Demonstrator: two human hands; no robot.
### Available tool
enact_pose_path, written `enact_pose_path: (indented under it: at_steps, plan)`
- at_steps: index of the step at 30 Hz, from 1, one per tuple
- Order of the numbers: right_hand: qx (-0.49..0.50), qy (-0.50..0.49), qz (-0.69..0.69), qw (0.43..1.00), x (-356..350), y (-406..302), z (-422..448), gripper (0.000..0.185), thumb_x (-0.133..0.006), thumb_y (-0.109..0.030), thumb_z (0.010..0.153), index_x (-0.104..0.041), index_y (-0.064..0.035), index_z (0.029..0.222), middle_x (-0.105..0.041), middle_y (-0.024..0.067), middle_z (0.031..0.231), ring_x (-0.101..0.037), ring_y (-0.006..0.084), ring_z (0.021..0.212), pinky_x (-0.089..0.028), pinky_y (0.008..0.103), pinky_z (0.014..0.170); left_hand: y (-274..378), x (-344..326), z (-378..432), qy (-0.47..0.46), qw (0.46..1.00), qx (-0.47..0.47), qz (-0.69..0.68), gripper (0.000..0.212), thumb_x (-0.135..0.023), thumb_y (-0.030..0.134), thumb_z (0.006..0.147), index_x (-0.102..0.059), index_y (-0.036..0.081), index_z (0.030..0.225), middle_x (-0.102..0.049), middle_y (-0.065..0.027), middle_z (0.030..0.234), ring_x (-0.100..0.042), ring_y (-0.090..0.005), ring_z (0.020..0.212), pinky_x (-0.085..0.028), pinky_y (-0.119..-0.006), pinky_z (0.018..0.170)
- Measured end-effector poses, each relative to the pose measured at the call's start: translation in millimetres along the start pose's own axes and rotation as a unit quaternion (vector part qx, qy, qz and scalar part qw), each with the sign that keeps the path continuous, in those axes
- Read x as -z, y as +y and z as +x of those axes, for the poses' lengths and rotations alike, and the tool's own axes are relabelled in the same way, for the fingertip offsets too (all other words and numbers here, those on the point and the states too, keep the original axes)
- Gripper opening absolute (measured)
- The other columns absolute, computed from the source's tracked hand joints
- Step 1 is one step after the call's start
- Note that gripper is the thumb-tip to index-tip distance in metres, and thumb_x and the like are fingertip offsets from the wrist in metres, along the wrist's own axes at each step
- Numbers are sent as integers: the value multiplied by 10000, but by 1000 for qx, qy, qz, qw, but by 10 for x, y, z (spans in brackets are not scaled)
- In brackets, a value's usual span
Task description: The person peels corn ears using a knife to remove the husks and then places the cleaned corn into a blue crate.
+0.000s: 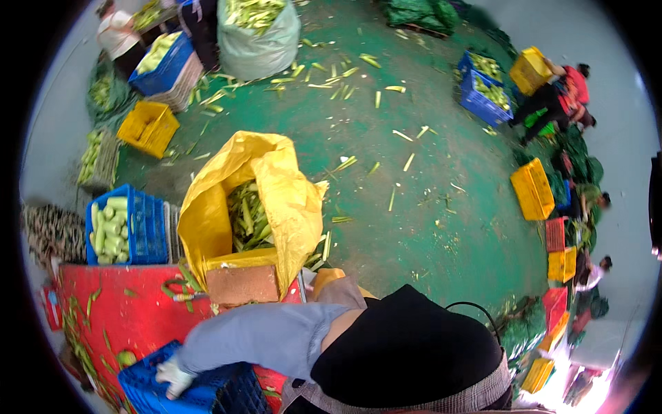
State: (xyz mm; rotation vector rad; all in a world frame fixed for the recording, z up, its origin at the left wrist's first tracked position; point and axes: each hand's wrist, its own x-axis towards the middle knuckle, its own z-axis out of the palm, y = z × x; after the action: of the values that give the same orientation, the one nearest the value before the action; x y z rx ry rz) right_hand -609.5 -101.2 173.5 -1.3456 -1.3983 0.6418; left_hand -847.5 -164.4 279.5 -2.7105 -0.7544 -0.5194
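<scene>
My right hand, in a white glove and blue-grey sleeve, reaches over a blue plastic crate on the red tabletop. Its fingers are at the crate's opening; whether they grip the rim is unclear. My left hand is out of view. Beside my forearm, a brick lies on the folded-over edge of a yellow woven sack. Green husks lie inside the gaping sack. A small tool lies left of the brick, among green scraps. A round green piece is near the crate.
A blue crate of pale green corn ears stands past the table, next to a person in camouflage clothing. Husk pieces litter the green floor. A large full sack stands farther off. People and yellow crates line the right side.
</scene>
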Motion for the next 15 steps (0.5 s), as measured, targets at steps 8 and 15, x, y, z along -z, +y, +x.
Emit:
enact_pose_path:
  at_steps: [8, 15]
  plan:
    - [78, 149, 20, 986, -246, -40, -865, 820, -488, -589, 882, -302, 4, 1417, -254, 267, 1478, -280, 410, 1356, -282, 477, 1094, -215, -675, -220, 124, 991, 19, 49, 645, -413, 563, 938, -557, 8, 1234, -520, -214, 1279, -478, -398, 1179, -352, -543, 988]
    - [254, 41, -124, 958, -213, 170, -326, 974, -720, -551, 691, -322, -60, 1433, -271, 229, 1482, -287, 419, 1351, -264, 540, 1084, -970, -946, -792, 144, 954, 188, 184, 642, -365, 618, 925, -626, 77, 1150, -534, -185, 1267, -444, -365, 1213, -318, -571, 990]
